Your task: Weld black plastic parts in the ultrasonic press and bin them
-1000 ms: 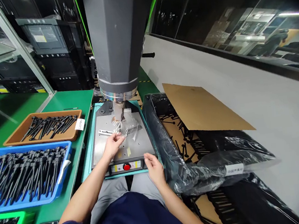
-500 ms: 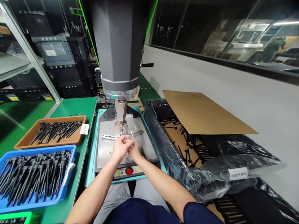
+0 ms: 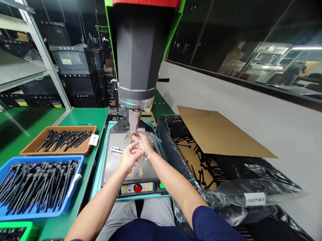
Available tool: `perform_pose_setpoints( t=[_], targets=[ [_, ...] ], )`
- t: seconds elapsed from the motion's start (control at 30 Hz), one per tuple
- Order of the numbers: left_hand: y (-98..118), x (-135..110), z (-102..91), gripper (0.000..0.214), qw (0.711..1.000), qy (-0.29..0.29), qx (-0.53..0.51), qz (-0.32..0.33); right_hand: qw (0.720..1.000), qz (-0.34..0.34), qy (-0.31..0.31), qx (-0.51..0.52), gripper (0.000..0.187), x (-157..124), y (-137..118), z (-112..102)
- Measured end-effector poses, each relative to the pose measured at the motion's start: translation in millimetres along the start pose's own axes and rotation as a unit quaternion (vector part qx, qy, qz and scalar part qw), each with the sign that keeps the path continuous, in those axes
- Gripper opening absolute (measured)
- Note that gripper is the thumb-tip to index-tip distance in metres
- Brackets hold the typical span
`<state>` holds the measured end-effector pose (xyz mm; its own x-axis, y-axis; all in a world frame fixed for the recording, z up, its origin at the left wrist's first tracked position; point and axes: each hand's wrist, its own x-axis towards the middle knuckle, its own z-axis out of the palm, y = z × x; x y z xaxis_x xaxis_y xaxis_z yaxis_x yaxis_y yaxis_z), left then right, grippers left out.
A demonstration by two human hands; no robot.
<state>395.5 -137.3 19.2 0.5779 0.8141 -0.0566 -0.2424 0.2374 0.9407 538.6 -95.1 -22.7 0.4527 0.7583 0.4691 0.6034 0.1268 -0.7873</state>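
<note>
My left hand (image 3: pixel 129 158) is over the metal base plate (image 3: pixel 112 167), its forefinger stretched towards my other hand and its thumb apart from it. My right hand (image 3: pixel 144 144) reaches to just below the tip of the grey press head's horn (image 3: pixel 134 120). Its fingers are bent around something small that I cannot make out. Clear plastic film (image 3: pixel 153 137) lies around that hand, with bright edges showing at the wrist. A slotted metal bar (image 3: pixel 117 149) sits on the plate to the left of my hands.
Left on the green bench are a blue tray (image 3: pixel 80 166) and a brown tray (image 3: pixel 24 152) of black cable ties, plus a green bin (image 3: pixel 28 230). Right stands a plastic-lined box (image 3: pixel 172 150) under a cardboard sheet (image 3: pixel 224 132). Red (image 3: pixel 137 188) and green buttons (image 3: pixel 161 185) line the base's front.
My hands were together in front of the horn. Now my right hand is farther forward beneath it, and my left has parted slightly with its forefinger out. The view has tilted up.
</note>
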Motion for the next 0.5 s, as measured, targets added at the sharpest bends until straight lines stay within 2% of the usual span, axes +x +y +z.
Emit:
perform_pose_setpoints(
  t=[0.17,0.27,0.4,0.5],
  targets=[
    [8,0,-4.6,0.101,1.0,0.004,-0.016,0.025,0.998,-0.019,0.019,0.057,0.023,0,-9,-7],
    [6,-2,-4.8,0.102,0.999,0.006,-0.021,0.023,0.996,0.022,0.055,0.069,0.024,-16,-13,-15],
    [-5,-7,-1.2,0.102,1.0,-0.006,-0.021,0.015,0.979,0.127,0.062,0.147,0.029,-61,-11,-19],
    [-17,-9,1.9,0.099,1.0,-0.019,-0.002,-0.003,0.939,0.207,0.027,0.271,0.032,-109,-5,-21]
  ],
)
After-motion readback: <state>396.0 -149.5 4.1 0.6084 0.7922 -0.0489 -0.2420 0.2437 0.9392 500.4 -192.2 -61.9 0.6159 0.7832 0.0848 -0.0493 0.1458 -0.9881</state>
